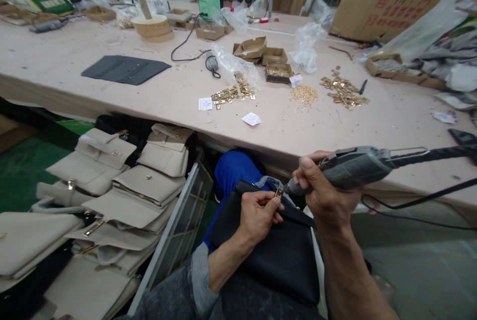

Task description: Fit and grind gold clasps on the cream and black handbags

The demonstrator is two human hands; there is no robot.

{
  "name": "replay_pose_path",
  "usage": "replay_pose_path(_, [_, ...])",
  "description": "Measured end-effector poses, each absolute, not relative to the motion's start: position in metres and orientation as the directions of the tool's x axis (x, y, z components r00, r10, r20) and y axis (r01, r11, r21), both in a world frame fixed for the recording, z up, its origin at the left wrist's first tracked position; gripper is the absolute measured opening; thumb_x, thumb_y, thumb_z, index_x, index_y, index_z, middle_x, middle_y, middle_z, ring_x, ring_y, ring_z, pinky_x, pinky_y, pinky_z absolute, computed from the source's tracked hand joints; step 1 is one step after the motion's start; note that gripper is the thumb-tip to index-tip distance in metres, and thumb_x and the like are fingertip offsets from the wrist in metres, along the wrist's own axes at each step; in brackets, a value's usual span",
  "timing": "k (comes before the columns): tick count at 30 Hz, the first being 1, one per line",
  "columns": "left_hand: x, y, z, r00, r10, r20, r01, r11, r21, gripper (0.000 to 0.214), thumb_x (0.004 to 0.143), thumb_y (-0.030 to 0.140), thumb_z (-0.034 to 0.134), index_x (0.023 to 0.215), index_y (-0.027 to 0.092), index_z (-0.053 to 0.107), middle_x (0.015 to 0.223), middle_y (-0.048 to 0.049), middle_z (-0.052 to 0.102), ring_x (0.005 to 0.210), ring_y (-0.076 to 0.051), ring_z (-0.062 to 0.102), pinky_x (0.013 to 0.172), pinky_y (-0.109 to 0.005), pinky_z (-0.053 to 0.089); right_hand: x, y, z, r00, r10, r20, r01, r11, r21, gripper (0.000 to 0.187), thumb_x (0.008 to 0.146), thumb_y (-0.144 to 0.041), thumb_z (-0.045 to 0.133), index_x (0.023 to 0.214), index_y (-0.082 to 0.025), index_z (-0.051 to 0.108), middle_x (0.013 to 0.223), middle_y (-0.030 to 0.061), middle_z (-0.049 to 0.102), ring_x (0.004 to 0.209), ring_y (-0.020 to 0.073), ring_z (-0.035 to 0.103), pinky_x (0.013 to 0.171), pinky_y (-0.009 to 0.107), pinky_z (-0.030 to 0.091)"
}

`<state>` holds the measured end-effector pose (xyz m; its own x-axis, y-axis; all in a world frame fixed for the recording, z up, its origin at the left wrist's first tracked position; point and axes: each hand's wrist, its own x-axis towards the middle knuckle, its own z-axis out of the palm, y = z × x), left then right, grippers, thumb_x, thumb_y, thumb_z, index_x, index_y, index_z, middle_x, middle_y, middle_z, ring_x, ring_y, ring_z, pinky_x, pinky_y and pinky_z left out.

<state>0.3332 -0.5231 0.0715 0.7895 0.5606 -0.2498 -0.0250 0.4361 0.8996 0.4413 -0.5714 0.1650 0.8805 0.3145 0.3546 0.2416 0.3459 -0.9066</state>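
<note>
Bare right forearm (357, 270) climbs from the lower edge, leaning up and left, to the right hand (328, 188), which is curled firmly round a grey, cylindrical handheld power tool (354, 167), thumb along its upper side. That tool lies nearly level above the lap, just beyond the edge of the cloth-covered pinkish bench (156, 104); its long axis runs right to left, dipping slightly, the nose pointing left, its black cord trailing right. Left forearm, emerging from a turned-up grey sleeve cuff (204, 280), slants up and right; the left hand (259, 213) is nearly closed, thumb and fingers pinching a small gold-coloured rectangular metal plate (278, 194) right at the tool's nose. Whether they touch cannot be told. The plate stands roughly upright, partly covered by the thumb, over a black leather-like bag (279, 260) on the lap, which slopes down to the right.
</note>
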Motion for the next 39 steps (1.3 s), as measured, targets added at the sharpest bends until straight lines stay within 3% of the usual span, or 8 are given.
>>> replay_pose_path(14, [0.327, -0.524, 0.066, 0.800, 0.560, -0.217, -0.044, 0.415, 0.909, 0.032, 0.087, 0.040, 0.080, 0.083, 0.008, 0.077, 0.075, -0.0105, 0.076, 0.046, -0.010, 0.066, 0.043, -0.014, 0.050, 0.434, -0.575, 0.157, 0.885, 0.353, 0.305, 0.190, 0.323, -0.927, 0.016, 0.085, -0.022, 0.082, 0.087, -0.018, 0.067, 0.065, -0.0041, 0.057, 0.047, 0.0096, 0.052, 0.048, 0.028, 0.046])
replay_pose_path(21, [0.332, -0.526, 0.077, 0.794, 0.570, -0.213, -0.039, 0.397, 0.917, 0.034, 0.087, 0.040, 0.078, 0.082, 0.007, 0.078, 0.073, -0.0105, 0.076, 0.045, -0.010, 0.064, 0.044, -0.015, 0.051, 0.461, -0.598, 0.187, 0.810, 0.469, 0.351, 0.065, 0.523, -0.850, 0.018, 0.082, -0.023, 0.082, 0.087, -0.020, 0.064, 0.066, -0.0049, 0.055, 0.046, 0.0077, 0.045, 0.050, 0.028, 0.045])
replay_pose_path(26, [0.335, -0.526, 0.079, 0.781, 0.588, -0.210, -0.033, 0.375, 0.926, 0.036, 0.088, 0.042, 0.077, 0.086, 0.006, 0.078, 0.077, -0.0117, 0.077, 0.049, -0.012, 0.068, 0.045, -0.016, 0.053, 0.508, -0.608, 0.208, 0.874, 0.334, 0.352, 0.045, 0.667, -0.744, 0.023, 0.078, -0.018, 0.083, 0.081, -0.021, 0.060, 0.069, -0.0040, 0.052, 0.049, 0.0070, 0.039, 0.049, 0.024, 0.040])
replay_pose_path(31, [0.337, -0.525, 0.079, 0.780, 0.582, -0.232, -0.004, 0.376, 0.927, 0.044, 0.086, 0.051, 0.078, 0.086, 0.007, 0.078, 0.077, -0.0128, 0.077, 0.049, -0.013, 0.068, 0.044, -0.017, 0.052, 0.570, -0.597, 0.193, 0.944, 0.264, 0.199, -0.048, 0.705, -0.707, 0.032, 0.072, -0.017, 0.083, 0.084, -0.018, 0.054, 0.075, -0.0044, 0.054, 0.053, 0.0055, 0.043, 0.055, 0.022, 0.047])
replay_pose_path(39, [0.338, -0.523, 0.073, 0.785, 0.576, -0.227, -0.002, 0.368, 0.930, 0.049, 0.084, 0.057, 0.079, 0.086, 0.008, 0.078, 0.077, -0.0126, 0.076, 0.048, -0.012, 0.066, 0.044, -0.016, 0.050, 0.652, -0.561, 0.159, 0.995, 0.083, -0.049, -0.095, 0.757, -0.647, 0.022, 0.077, -0.011, 0.070, 0.085, -0.018, 0.051, 0.074, -0.0066, 0.052, 0.053, 0.0051, 0.047, 0.057, 0.023, 0.053])
